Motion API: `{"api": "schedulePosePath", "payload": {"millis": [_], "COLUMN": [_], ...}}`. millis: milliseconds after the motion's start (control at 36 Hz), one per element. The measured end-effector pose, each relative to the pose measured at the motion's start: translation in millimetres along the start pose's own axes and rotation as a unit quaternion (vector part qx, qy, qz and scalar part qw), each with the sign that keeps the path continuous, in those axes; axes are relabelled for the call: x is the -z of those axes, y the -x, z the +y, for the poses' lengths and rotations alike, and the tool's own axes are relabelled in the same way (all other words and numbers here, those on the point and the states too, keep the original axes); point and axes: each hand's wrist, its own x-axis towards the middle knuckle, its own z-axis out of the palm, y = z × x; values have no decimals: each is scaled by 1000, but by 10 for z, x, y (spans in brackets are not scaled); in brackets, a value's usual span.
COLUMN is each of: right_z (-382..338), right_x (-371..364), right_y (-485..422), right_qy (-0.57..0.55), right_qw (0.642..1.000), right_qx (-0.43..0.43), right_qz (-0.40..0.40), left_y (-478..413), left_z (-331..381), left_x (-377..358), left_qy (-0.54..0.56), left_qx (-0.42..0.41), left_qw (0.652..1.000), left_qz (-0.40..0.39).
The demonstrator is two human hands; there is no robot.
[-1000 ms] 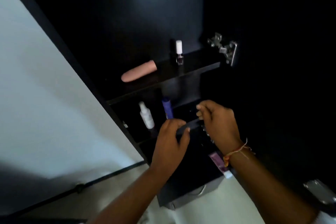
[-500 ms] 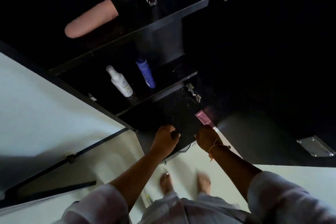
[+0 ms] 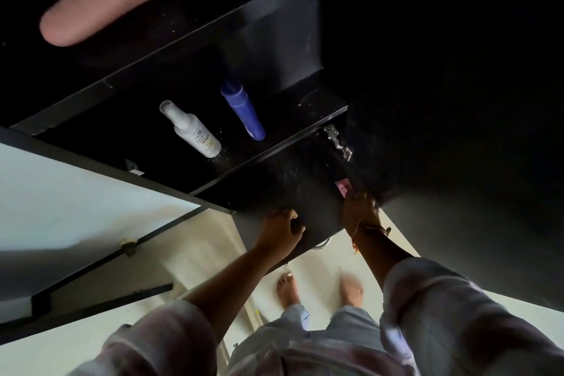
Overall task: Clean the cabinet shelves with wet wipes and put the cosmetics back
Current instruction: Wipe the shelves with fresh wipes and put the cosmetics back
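Both hands work at the cabinet's lowest shelf (image 3: 299, 192). Left hand (image 3: 282, 227) rests on the shelf's front edge with its fingers curled; whether it holds anything cannot be told. Right hand (image 3: 360, 210) reaches the shelf's right corner, fingertips touching a pink pack (image 3: 342, 187) that is mostly hidden in shadow; its grip cannot be made out. A thread band circles the right wrist. On the middle shelf (image 3: 274, 143) stand a white spray bottle (image 3: 192, 130) and a blue tube (image 3: 244, 114), apart from each other; the bottle's label print is too small to read. A pink tube (image 3: 100, 0) lies on the top shelf, cut off by the frame edge. A metal hinge (image 3: 337, 142) shows beside the middle shelf. Cabinet interior to the right is too dark to resolve.
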Motion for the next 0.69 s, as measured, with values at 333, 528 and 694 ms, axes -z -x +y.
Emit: {"api": "schedulePosePath", "payload": {"millis": [333, 528, 694], "right_z": [-31, -234, -445], "right_x": [104, 662, 1303], "right_y": [137, 478, 830], "right_qy": [-98, -105, -193], "right_qw": [985, 960, 887], "right_qx": [142, 216, 286], "right_qz": [27, 142, 308], "left_y": [-40, 12, 57], "left_z": [-3, 268, 357], "left_x": [130, 402, 601], "left_qy": [29, 176, 227], "left_qx": [-5, -18, -40], "left_qw": [1000, 980, 966], "left_qz": [6, 94, 118]}}
